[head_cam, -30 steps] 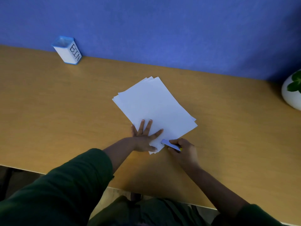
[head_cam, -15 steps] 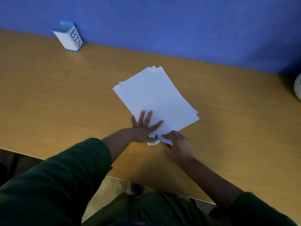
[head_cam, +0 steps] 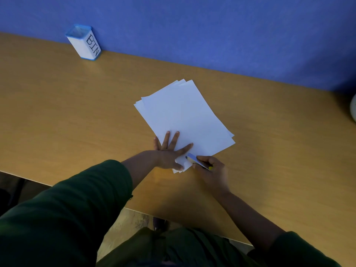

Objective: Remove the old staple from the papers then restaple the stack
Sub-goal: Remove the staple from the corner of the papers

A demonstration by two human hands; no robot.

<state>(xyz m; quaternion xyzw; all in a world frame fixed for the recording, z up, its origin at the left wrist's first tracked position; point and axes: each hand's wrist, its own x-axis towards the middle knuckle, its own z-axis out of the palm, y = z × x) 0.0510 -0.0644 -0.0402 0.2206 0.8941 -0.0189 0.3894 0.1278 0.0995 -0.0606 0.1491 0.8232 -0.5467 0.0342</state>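
A stack of white papers [head_cam: 185,116] lies slightly fanned and turned at an angle on the wooden desk [head_cam: 77,112]. My left hand [head_cam: 169,153] presses flat on the stack's near corner, fingers spread. My right hand [head_cam: 212,170] grips a small light-blue stapler [head_cam: 194,159] with a yellow end, its tip on the near corner of the papers, between my left thumb and index finger. No staple can be made out.
A white and blue pen pot marked BIN [head_cam: 84,45] stands at the far left against the blue wall. A white pot [head_cam: 354,110] shows at the right edge. The desk's near edge runs just in front of my arms.
My right hand has tilted back so the stapler's blue body and yellow end show again; half a second ago it was pushed further onto the corner. My left hand has stayed put.
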